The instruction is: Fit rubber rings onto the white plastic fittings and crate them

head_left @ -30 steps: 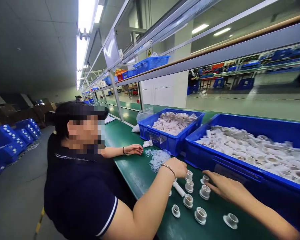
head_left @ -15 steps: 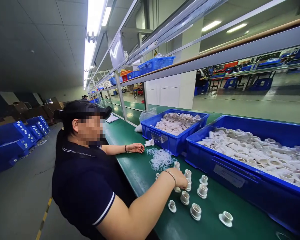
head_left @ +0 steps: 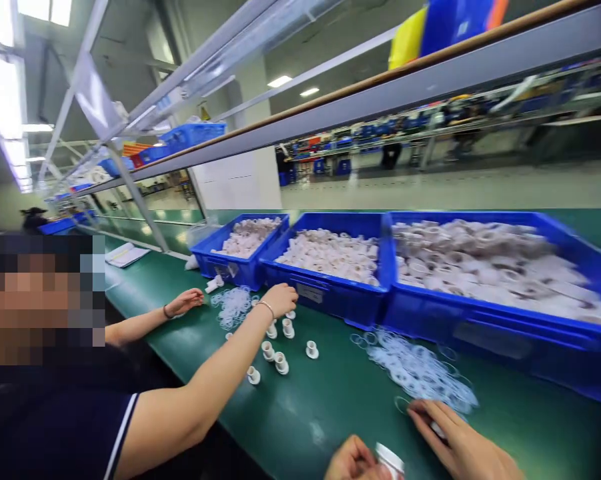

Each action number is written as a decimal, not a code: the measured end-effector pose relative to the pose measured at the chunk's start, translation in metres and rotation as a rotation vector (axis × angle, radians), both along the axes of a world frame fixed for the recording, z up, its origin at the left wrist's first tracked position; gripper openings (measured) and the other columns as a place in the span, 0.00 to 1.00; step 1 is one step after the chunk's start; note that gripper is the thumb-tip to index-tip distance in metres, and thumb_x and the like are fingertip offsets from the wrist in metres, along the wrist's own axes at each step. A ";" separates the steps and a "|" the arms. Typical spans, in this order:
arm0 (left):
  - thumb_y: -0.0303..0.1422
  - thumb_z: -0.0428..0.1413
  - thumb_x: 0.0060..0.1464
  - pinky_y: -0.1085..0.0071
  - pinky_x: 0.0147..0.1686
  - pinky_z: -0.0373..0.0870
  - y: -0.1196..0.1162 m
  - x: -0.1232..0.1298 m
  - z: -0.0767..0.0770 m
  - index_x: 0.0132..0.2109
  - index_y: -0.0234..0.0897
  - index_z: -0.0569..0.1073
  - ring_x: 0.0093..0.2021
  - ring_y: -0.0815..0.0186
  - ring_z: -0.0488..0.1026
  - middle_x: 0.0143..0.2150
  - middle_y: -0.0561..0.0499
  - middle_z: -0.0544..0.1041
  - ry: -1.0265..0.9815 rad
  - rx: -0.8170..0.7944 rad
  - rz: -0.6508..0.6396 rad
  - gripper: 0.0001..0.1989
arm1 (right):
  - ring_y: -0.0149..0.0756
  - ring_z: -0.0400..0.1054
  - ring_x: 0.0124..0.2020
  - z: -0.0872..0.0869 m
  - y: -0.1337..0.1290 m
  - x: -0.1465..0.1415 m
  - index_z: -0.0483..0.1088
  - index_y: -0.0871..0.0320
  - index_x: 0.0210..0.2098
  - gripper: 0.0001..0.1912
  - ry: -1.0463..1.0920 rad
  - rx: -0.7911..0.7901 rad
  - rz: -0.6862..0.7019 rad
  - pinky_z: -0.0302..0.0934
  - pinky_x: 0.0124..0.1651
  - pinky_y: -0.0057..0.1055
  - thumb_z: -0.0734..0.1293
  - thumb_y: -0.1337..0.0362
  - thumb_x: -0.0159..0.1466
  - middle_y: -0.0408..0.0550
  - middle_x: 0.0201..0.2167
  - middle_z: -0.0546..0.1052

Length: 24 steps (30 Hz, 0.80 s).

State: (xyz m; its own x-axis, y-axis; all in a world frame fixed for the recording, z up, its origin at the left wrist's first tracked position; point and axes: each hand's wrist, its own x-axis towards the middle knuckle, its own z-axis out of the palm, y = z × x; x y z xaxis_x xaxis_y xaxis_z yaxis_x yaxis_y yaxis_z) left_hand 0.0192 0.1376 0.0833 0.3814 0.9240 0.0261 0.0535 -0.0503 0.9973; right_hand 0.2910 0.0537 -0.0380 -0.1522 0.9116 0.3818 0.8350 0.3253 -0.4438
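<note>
At the bottom edge, my left hand (head_left: 353, 461) is closed on a white plastic pipe fitting (head_left: 390, 459), partly cut off by the frame. My right hand (head_left: 463, 440) is to its right, fingers pinched at a thin clear ring (head_left: 401, 404). Something white shows under the right fingers, mostly hidden. Just beyond this hand lies a loose pile of clear rings (head_left: 423, 370) on the green table (head_left: 310, 413). Motion blurs some detail.
A co-worker (head_left: 45, 400) at the left reaches over several white flanged fittings (head_left: 281, 363) and a second ring pile (head_left: 234, 305). Behind stand three blue bins (head_left: 325, 297) full of white parts. A shelf rail (head_left: 330, 113) crosses above; a notebook (head_left: 126, 255) lies farther back.
The view has swung right, bringing both my hands, the nearer ring pile and the whole row of bins into sight. The co-worker's right hand has moved toward the bins.
</note>
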 end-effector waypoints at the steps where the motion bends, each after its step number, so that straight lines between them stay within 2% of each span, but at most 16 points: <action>1: 0.51 0.62 0.50 0.69 0.28 0.72 -0.033 0.013 -0.015 0.28 0.36 0.67 0.29 0.66 0.74 0.27 0.51 0.74 -0.041 -0.058 -0.066 0.23 | 0.35 0.76 0.27 0.004 -0.001 -0.001 0.72 0.48 0.37 0.21 -0.009 -0.015 0.006 0.66 0.24 0.27 0.54 0.45 0.70 0.42 0.35 0.79; 2: 0.54 0.65 0.43 0.67 0.28 0.73 -0.066 0.025 -0.031 0.27 0.37 0.65 0.28 0.65 0.75 0.27 0.50 0.75 -0.075 -0.116 -0.128 0.27 | 0.34 0.76 0.25 0.008 -0.002 -0.002 0.71 0.48 0.37 0.19 -0.021 -0.024 0.008 0.66 0.23 0.27 0.54 0.48 0.70 0.41 0.35 0.79; 3: 0.58 0.63 0.42 0.67 0.29 0.74 -0.095 0.033 -0.049 0.29 0.37 0.62 0.27 0.67 0.75 0.28 0.50 0.75 -0.145 -0.199 -0.159 0.30 | 0.33 0.75 0.25 0.012 -0.002 -0.004 0.70 0.48 0.37 0.17 -0.036 -0.027 0.002 0.65 0.23 0.27 0.54 0.51 0.71 0.40 0.34 0.78; 4: 0.56 0.67 0.39 0.70 0.32 0.73 -0.119 0.040 -0.065 0.33 0.38 0.63 0.28 0.70 0.74 0.30 0.51 0.76 -0.360 -0.390 -0.046 0.30 | 0.32 0.75 0.24 0.015 -0.001 -0.007 0.70 0.49 0.37 0.16 -0.054 -0.027 0.001 0.64 0.23 0.26 0.53 0.53 0.71 0.40 0.34 0.78; 5: 0.52 0.69 0.38 0.71 0.32 0.73 -0.136 0.044 -0.080 0.38 0.38 0.65 0.28 0.71 0.74 0.31 0.52 0.76 -0.441 -0.436 0.015 0.31 | 0.32 0.75 0.24 0.016 -0.001 -0.009 0.69 0.49 0.38 0.15 -0.075 -0.027 0.005 0.63 0.22 0.26 0.53 0.55 0.71 0.40 0.34 0.77; 6: 0.50 0.70 0.38 0.72 0.32 0.72 -0.145 0.046 -0.092 0.43 0.38 0.66 0.29 0.71 0.74 0.32 0.52 0.76 -0.507 -0.472 0.069 0.32 | 0.32 0.75 0.25 0.017 -0.001 -0.011 0.69 0.49 0.39 0.15 -0.098 -0.026 0.011 0.62 0.22 0.26 0.53 0.56 0.72 0.41 0.35 0.77; 8: 0.46 0.70 0.41 0.72 0.32 0.72 -0.147 0.046 -0.105 0.49 0.36 0.67 0.30 0.71 0.74 0.33 0.50 0.76 -0.520 -0.439 0.105 0.33 | 0.33 0.75 0.25 0.014 -0.001 -0.013 0.69 0.50 0.41 0.15 -0.141 -0.018 0.019 0.61 0.23 0.27 0.52 0.57 0.72 0.42 0.36 0.77; 10: 0.47 0.67 0.45 0.71 0.33 0.72 -0.138 0.043 -0.108 0.48 0.33 0.70 0.31 0.71 0.74 0.34 0.49 0.76 -0.480 -0.397 0.095 0.29 | 0.33 0.74 0.25 0.010 -0.001 -0.013 0.69 0.51 0.40 0.17 -0.176 -0.020 0.024 0.59 0.23 0.27 0.51 0.58 0.73 0.43 0.35 0.76; 14: 0.49 0.64 0.50 0.70 0.35 0.72 -0.124 0.039 -0.102 0.48 0.32 0.71 0.32 0.70 0.73 0.35 0.47 0.75 -0.425 -0.373 0.089 0.27 | 0.33 0.71 0.24 0.009 -0.004 -0.015 0.67 0.53 0.36 0.18 -0.155 -0.077 0.012 0.55 0.23 0.29 0.50 0.58 0.72 0.44 0.32 0.73; 18: 0.46 0.66 0.49 0.68 0.38 0.73 -0.126 0.041 -0.099 0.53 0.34 0.70 0.35 0.68 0.74 0.36 0.49 0.73 -0.370 -0.325 0.084 0.30 | 0.33 0.67 0.29 0.027 -0.013 -0.027 0.66 0.53 0.35 0.14 0.114 -0.240 0.140 0.59 0.33 0.29 0.55 0.56 0.72 0.41 0.31 0.71; 21: 0.44 0.68 0.45 0.67 0.38 0.73 -0.128 0.042 -0.097 0.58 0.36 0.68 0.34 0.67 0.74 0.36 0.51 0.72 -0.291 -0.302 0.066 0.35 | 0.32 0.63 0.30 0.044 -0.023 -0.039 0.66 0.53 0.32 0.17 0.314 -0.370 0.278 0.56 0.34 0.28 0.56 0.53 0.72 0.41 0.30 0.69; 24: 0.42 0.66 0.47 0.70 0.35 0.72 -0.129 0.041 -0.091 0.49 0.34 0.74 0.33 0.69 0.71 0.35 0.50 0.74 -0.165 -0.254 0.055 0.25 | 0.32 0.62 0.31 0.058 -0.033 -0.047 0.65 0.54 0.30 0.18 0.406 -0.452 0.357 0.55 0.34 0.27 0.57 0.51 0.72 0.41 0.30 0.69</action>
